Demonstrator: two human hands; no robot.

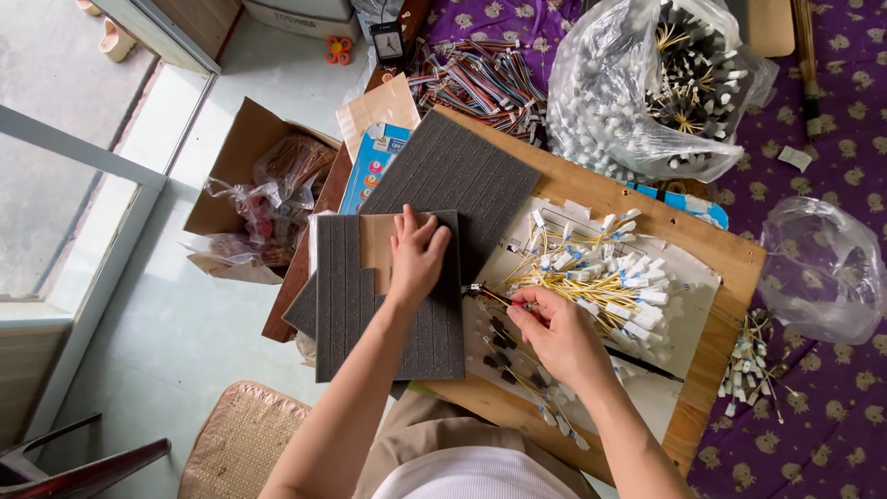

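My left hand lies flat, fingers apart, on a dark grey foam sheet cut into strips, with a bare cardboard patch where strips are gone. A second, larger foam sheet lies tilted behind it. My right hand pinches a thin yellow wire with a dark red end beside the foam's right edge. A heap of yellow wires with white connectors rests on a white paper sheet. Everything sits on a wooden board.
A big clear bag of white-tipped wires stands at the back. Multicoloured ribbon cables lie behind the foam. An empty plastic bag and loose wires are on the purple cloth right. An open cardboard box sits on the floor left.
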